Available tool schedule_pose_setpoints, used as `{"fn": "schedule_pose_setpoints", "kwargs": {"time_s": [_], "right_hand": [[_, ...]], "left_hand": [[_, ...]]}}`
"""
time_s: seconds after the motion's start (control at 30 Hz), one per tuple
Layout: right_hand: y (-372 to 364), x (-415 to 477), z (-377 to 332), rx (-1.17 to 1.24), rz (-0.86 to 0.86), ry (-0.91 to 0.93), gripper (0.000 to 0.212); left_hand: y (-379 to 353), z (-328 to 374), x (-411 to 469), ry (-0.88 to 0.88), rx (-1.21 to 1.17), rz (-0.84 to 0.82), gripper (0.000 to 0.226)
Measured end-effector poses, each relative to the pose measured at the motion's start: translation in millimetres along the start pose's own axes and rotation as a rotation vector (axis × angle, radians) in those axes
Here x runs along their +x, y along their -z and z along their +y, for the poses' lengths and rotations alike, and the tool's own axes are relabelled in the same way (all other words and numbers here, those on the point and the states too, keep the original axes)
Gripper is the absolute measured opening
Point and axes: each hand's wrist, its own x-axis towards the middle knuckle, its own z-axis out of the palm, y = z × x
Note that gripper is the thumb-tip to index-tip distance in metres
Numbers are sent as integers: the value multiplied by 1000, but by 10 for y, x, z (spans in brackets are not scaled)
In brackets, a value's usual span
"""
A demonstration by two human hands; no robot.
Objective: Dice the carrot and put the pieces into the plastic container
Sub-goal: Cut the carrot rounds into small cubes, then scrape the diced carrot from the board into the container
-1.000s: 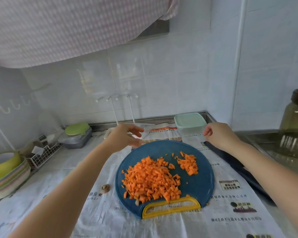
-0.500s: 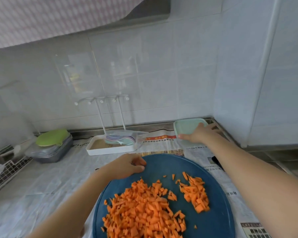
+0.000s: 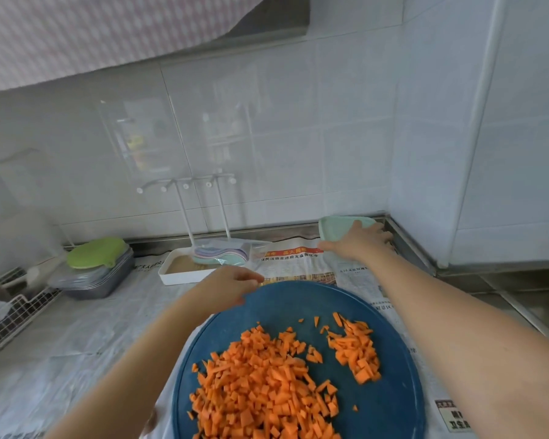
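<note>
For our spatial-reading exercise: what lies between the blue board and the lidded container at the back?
Only newspaper covers the counter between the board and the container, as the head view shows.

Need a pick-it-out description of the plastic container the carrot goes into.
Find the back right corner of the counter, where the two tiled walls meet. The plastic container sits there, under the right hand. Its lid is pale mint; the grey box far left has a bright green one.
</note>
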Motion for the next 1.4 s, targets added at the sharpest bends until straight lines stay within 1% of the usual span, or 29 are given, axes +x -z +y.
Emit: {"fn": "schedule_pose_setpoints", "kwargs": {"time_s": [0.07,0.1,0.17,0.23,0.3,0.37,0.4,0.47,0.53,0.6,0.67,0.73,0.77,0.8,0.87,0.93,1.03,1.13,1.2,1.3,1.4], "right_hand": [[69,-59,-3,82,-9,16,126],[118,-99,-8,128,-11,39,126],[269,-279,-4,266,-37,108,124],[432,-572,0,460,-111,201,106],[572,-928,4,610,-218,270,89],[635,-1255,16,659,-294,339,85],[635,-1399,27,676,-315,363,81],[618,-1725,49,724,-347,398,71],[579,-1993,87,731,-348,422,73],[542,-2225,129,715,-340,419,72],[535,-2438,166,714,-388,384,73],[544,-2648,190,695,-395,380,71],[540,-2732,192,673,-358,394,70],[544,-2838,184,629,-276,438,68],[508,-3019,159,524,-60,567,59],[474,-3158,150,511,109,630,52],[440,-3215,180,454,262,668,60],[469,-3237,213,366,364,743,62],[475,-3269,224,314,427,804,60],[427,-3301,225,255,625,921,53],[349,-3295,249,261,666,983,49]], "left_hand": [[3,29,-13,-13,-78,156,23],[8,64,-29,-15,-176,192,23],[9,170,-104,-34,-395,181,28],[-26,301,-212,-49,-575,121,37],[-77,441,-356,-33,-757,25,54],[-139,533,-433,-14,-873,-79,81],[-166,573,-471,-22,-900,-139,89],[-237,643,-581,-83,-943,-265,91],[-309,672,-708,-138,-1010,-336,83],[-369,650,-819,-150,-1061,-359,82],[-412,601,-921,-130,-1142,-383,90],[-446,555,-1040,-90,-1210,-358,101],[-469,535,-1093,-67,-1235,-337,105],[-490,532,-1156,-48,-1254,-302,107],[-517,546,-1243,-23,-1302,-231,110],[-527,578,-1332,-8,-1366,-198,112],[-508,615,-1462,-20,-1398,-179,111],[-474,643,-1561,-9,-1388,-176,109],[-458,669,-1637,-21,-1360,-184,101],[-428,673,-1740,-111,-1327,-212,79],[-424,602,-1806,-167,-1329,-254,67]]}}
